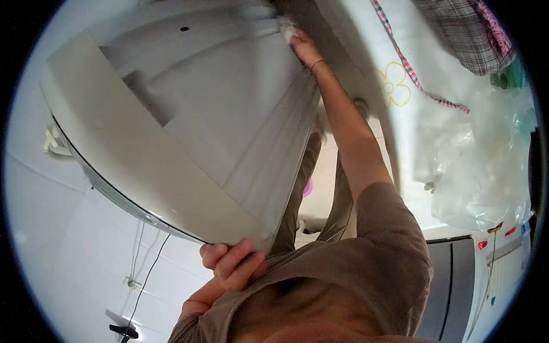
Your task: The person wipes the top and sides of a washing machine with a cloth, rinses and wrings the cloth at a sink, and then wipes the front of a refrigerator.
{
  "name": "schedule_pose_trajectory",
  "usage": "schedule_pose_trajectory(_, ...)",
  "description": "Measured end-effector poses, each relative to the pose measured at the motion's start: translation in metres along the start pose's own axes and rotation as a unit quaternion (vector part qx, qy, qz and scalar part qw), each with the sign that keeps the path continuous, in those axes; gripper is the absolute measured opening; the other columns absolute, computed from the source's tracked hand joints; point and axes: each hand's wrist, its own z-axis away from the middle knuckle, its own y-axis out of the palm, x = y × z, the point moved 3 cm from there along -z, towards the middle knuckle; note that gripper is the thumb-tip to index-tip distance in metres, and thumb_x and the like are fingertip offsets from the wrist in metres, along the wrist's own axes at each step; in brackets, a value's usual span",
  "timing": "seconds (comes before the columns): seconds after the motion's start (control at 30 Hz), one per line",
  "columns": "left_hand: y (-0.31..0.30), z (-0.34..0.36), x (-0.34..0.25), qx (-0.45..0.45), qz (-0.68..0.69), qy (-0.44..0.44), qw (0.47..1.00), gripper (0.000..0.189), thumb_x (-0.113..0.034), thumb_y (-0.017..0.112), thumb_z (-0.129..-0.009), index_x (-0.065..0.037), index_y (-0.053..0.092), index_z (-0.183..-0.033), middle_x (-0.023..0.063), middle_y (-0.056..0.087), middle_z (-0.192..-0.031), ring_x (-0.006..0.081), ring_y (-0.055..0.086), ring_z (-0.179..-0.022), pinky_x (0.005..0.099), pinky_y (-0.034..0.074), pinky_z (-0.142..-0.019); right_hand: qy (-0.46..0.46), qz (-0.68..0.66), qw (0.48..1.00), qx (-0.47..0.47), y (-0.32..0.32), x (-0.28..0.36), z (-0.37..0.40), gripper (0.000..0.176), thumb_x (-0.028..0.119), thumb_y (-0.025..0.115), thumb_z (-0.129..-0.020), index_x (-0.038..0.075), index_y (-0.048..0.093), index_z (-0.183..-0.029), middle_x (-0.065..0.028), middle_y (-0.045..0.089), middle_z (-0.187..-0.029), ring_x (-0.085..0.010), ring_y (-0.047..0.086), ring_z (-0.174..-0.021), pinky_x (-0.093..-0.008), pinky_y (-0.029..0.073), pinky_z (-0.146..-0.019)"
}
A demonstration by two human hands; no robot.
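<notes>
A large white appliance (137, 143) with a cream rim and a grey-white inner surface fills the upper left. My left hand (234, 264) has its fingers curled over the rim's lower corner, near my chest. At the far end of the same appliance, my right arm is stretched out and my right hand (306, 48) presses a small white cloth (287, 30) to the surface near its edge. The fingers of my right hand are bent around the cloth. A thin band circles my right wrist.
My legs and the tiled floor (324, 171) show below. To the right, a white surface bears a checked strap (403, 60), plaid fabric (466, 34) and clear plastic (480, 171). Cables (150, 268) hang on the wall at left. A dark grey panel (449, 286) stands lower right.
</notes>
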Motion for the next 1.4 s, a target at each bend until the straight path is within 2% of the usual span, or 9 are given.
schedule_pose_trajectory(0.13, -0.003, 0.002, 0.004, 0.015, 0.012, 0.019, 1.000, 0.007, -0.019, 0.057, -0.072, -0.021, 0.060, -0.078, -0.0022, 0.058, -0.095, 0.0200, 0.039, -0.102, 0.0338, 0.031, -0.081, 0.201, 0.110, 0.972, -0.053, -0.022, -0.077, 0.000, 0.050, 0.034, 0.051, -0.082, 0.004, 0.049, -0.121, -0.0158, 0.056, -0.113, -0.0279, 0.054, -0.101, -0.0362, 0.039, -0.089)
schedule_pose_trajectory(0.37, -0.007, -0.002, 0.006, 0.065, 0.039, 0.016, 0.997, 0.008, -0.014, 0.058, -0.069, -0.017, 0.061, -0.076, 0.0000, 0.057, -0.102, 0.0224, 0.039, -0.102, 0.0352, 0.032, -0.081, -0.025, -0.136, 0.989, 0.053, 0.021, 0.112, 0.152, 0.036, 0.008, 0.047, -0.083, 0.012, 0.050, -0.119, -0.0122, 0.058, -0.094, -0.0266, 0.054, -0.092, -0.0373, 0.040, -0.086)
schedule_pose_trajectory(0.53, -0.005, -0.006, 0.003, 0.077, 0.023, 0.026, 0.996, 0.015, -0.003, 0.056, -0.069, -0.014, 0.058, -0.079, 0.0042, 0.057, -0.103, 0.0268, 0.041, -0.102, 0.0381, 0.032, -0.085, -0.468, 0.020, 0.872, 0.144, 0.039, 0.263, 0.259, 0.045, 0.004, 0.049, -0.060, 0.010, 0.060, -0.104, -0.0126, 0.053, -0.109, -0.0325, 0.048, -0.106, -0.0467, 0.029, -0.097)
schedule_pose_trajectory(0.67, -0.004, -0.004, 0.003, 0.070, 0.022, 0.038, 0.997, 0.017, 0.001, 0.051, -0.071, -0.013, 0.055, -0.080, 0.0084, 0.056, -0.102, 0.0295, 0.044, -0.102, 0.0405, 0.032, -0.089, -0.462, 0.061, 0.868, 0.170, 0.029, 0.227, 0.240, 0.041, 0.007, 0.052, -0.068, 0.013, 0.057, -0.108, -0.0104, 0.053, -0.114, -0.0291, 0.045, -0.112, -0.0440, 0.029, -0.099)
schedule_pose_trajectory(0.83, -0.002, -0.002, 0.003, 0.077, 0.014, 0.034, 0.996, 0.019, 0.000, 0.051, -0.073, -0.015, 0.052, -0.083, 0.0073, 0.054, -0.103, 0.0284, 0.040, -0.105, 0.0406, 0.032, -0.089, -0.046, -0.057, 0.997, -0.004, -0.005, 0.026, 0.107, 0.034, 0.004, 0.041, -0.081, 0.002, 0.051, -0.113, -0.0110, 0.059, -0.103, -0.0210, 0.055, -0.094, -0.0301, 0.040, -0.087)
schedule_pose_trajectory(0.97, -0.003, -0.002, 0.004, 0.063, 0.026, 0.030, 0.997, 0.015, -0.005, 0.055, -0.070, -0.015, 0.055, -0.080, 0.0040, 0.056, -0.099, 0.0252, 0.039, -0.105, 0.0374, 0.032, -0.085, 0.225, -0.078, 0.969, -0.072, -0.039, -0.050, 0.077, 0.042, 0.018, 0.053, -0.082, 0.004, 0.048, -0.120, -0.0109, 0.057, -0.109, -0.0218, 0.053, -0.096, -0.0285, 0.040, -0.086)
schedule_pose_trajectory(1.1, 0.000, -0.003, 0.006, 0.006, 0.054, 0.033, 0.998, 0.011, -0.008, 0.058, -0.068, -0.015, 0.061, -0.076, 0.0015, 0.060, -0.097, 0.0226, 0.041, -0.102, 0.0340, 0.033, -0.080, 0.196, -0.009, 0.973, -0.118, -0.035, -0.102, 0.104, 0.042, 0.017, 0.050, -0.083, 0.005, 0.046, -0.123, -0.0115, 0.051, -0.118, -0.0228, 0.049, -0.105, -0.0296, 0.037, -0.090)
schedule_pose_trajectory(1.17, 0.000, -0.004, 0.006, 0.016, 0.050, 0.028, 0.998, 0.012, -0.008, 0.058, -0.068, -0.014, 0.062, -0.077, 0.0013, 0.060, -0.099, 0.0226, 0.042, -0.101, 0.0341, 0.034, -0.080, 0.135, -0.220, 0.963, -0.081, -0.016, -0.041, 0.159, 0.041, 0.013, 0.047, -0.084, 0.005, 0.044, -0.124, -0.0130, 0.045, -0.125, -0.0246, 0.045, -0.112, -0.0323, 0.034, -0.094)
schedule_pose_trajectory(1.4, -0.003, -0.006, 0.005, 0.049, 0.024, 0.029, 0.998, 0.013, -0.008, 0.057, -0.068, -0.015, 0.062, -0.079, 0.0002, 0.059, -0.103, 0.0225, 0.042, -0.100, 0.0338, 0.034, -0.077, -0.178, 0.029, 0.983, -0.044, 0.013, 0.133, 0.298, 0.033, 0.005, 0.042, -0.081, 0.006, 0.051, -0.112, -0.0152, 0.051, -0.114, -0.0317, 0.047, -0.109, -0.0378, 0.033, -0.096)
